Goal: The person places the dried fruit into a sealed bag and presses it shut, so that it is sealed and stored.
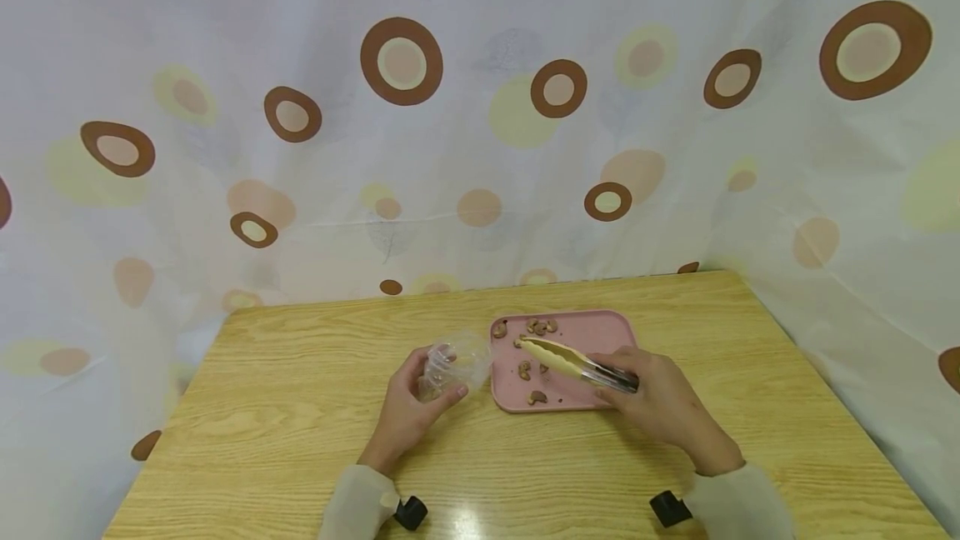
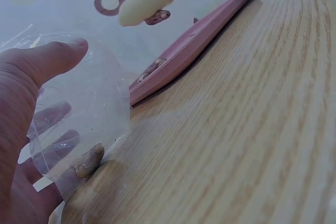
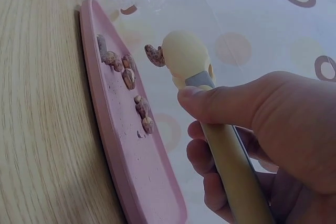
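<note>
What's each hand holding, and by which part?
The right hand grips the tongs by the handle, their tips pinching a nut; the left hand holds a clear plastic container around its side.

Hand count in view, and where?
2: the left hand, holding the clear plastic container beside the pink tray; the right hand, gripping the tongs over that tray. Neither is fully hidden.
</note>
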The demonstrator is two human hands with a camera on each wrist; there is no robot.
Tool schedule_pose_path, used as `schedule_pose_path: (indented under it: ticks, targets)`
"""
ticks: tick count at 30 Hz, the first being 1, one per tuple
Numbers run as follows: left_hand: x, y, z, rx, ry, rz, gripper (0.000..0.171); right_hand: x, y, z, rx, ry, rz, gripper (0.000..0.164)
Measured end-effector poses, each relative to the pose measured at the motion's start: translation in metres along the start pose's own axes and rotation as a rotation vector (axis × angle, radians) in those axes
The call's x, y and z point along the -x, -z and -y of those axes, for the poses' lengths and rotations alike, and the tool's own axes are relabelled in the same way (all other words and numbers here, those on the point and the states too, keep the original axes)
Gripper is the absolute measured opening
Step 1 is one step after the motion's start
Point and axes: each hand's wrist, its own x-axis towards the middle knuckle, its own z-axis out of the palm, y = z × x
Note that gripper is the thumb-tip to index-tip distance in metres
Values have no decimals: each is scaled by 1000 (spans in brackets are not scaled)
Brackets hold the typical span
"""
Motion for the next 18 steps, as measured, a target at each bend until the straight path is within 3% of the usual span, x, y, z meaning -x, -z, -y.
schedule_pose_path:
  ticks: [18]
  targets:
    - [0, 0, 1, -18, 6, -5, 60, -11, -5, 13, -16, 33, -26, 45]
